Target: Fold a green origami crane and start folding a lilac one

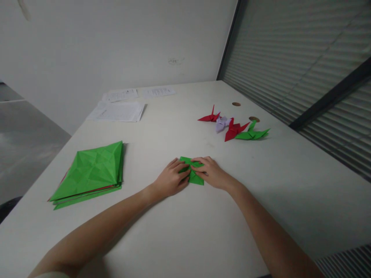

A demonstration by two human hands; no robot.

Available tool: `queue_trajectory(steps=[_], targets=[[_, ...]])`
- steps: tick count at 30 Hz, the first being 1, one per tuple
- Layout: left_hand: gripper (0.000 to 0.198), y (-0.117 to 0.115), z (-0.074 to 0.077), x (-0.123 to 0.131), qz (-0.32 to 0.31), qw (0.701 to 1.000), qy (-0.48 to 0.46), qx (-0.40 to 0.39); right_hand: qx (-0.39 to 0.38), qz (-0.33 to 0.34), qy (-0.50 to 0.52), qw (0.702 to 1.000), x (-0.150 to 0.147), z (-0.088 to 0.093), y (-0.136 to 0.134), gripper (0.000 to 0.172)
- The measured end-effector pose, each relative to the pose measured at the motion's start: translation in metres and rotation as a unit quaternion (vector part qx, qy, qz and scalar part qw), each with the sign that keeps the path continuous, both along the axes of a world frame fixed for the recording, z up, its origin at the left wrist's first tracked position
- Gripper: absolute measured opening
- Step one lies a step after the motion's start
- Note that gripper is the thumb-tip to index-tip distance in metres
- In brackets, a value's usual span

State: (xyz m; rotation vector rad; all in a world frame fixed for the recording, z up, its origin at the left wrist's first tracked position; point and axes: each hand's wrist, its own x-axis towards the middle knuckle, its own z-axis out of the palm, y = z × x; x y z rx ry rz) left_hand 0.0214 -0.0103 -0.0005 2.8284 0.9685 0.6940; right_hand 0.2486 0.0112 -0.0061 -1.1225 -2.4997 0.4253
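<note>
A small green piece of folded origami paper (pixel 196 178) lies on the white table in front of me. My left hand (pixel 172 178) rests on its left side, fingers bent and pressed onto the paper. From the right, my right hand (pixel 213 173) has its fingers closed on the upper right part of the same paper. The fingertips of both hands nearly meet at the middle, where they hide some of the folds. A top corner and a lower right corner of the paper stay visible.
Creased green sheets with red edges between them form a stack (pixel 95 168) at the left. Back right, red, lilac and green origami cranes (pixel 233 129) sit in a row near two table holes. Printed papers (pixel 120 111) lie at the back left. Window blinds (pixel 301 58) border the right.
</note>
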Motion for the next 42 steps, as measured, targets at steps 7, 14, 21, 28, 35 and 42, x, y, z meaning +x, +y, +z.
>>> queue_trajectory(steps=[7,14,21,28,35,42], targets=[[0.025,-0.003,-0.004,0.001,-0.018,1.000,-0.012,0.009,0.003,0.000,-0.004,1.000,0.000,-0.001,0.000,0.023],[0.024,-0.005,0.000,0.004,-0.014,1.000,-0.014,-0.005,-0.006,0.009,0.008,1.000,0.000,0.005,-0.001,0.024],[0.027,-0.001,0.000,0.000,0.021,0.995,-0.093,-0.027,0.003,-0.015,0.019,1.000,0.004,0.008,0.002,0.032],[0.024,0.011,-0.008,-0.003,0.147,0.983,-0.068,-0.083,0.004,-0.004,0.033,0.999,-0.001,0.011,-0.001,0.024],[0.020,0.008,-0.007,-0.003,0.153,0.981,-0.077,-0.086,0.036,-0.029,0.022,0.999,-0.007,0.006,-0.003,0.016],[0.017,0.011,-0.008,-0.004,0.154,0.982,-0.061,-0.094,0.045,-0.010,-0.004,0.999,-0.006,0.004,-0.003,0.022]])
